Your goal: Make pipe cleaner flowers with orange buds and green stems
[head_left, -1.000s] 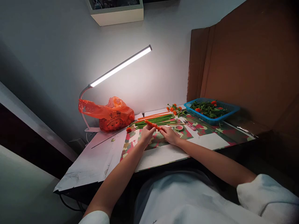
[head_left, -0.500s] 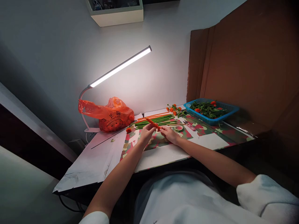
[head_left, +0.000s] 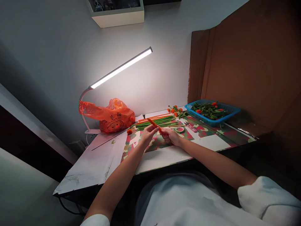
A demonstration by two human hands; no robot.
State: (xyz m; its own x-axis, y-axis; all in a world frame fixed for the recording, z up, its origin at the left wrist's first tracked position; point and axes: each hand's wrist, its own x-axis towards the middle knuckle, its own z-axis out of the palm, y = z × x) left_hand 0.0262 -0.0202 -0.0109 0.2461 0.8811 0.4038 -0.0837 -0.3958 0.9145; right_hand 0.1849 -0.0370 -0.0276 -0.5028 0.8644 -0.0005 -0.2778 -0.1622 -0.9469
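Observation:
An orange fuzzy strip (head_left: 153,123) slants between my two hands above the camouflage-patterned mat. My left hand (head_left: 148,133) is closed on its middle, fingers pinched together. Its lower right end sits in my right hand (head_left: 171,136), whose fingers are curled round it. Green stems (head_left: 162,121) lie in a bundle just behind the hands, with thin orange sticks (head_left: 154,117) behind them. A roll of tape (head_left: 180,129) and pink-handled scissors (head_left: 191,127) lie right of my right hand. A small orange pompom (head_left: 129,131) rests to the left.
A red plastic bag (head_left: 115,117) stands at the back left beside the lit lamp (head_left: 122,67). Orange flowers (head_left: 176,110) and a blue basket (head_left: 217,121) of greenery are at the back right. Brown cardboard (head_left: 235,72) rises at the right.
My right hand has curled further round the lower end of the orange strip, turning slightly. The strip has shifted a little to the right; the left hand stays nearly in place.

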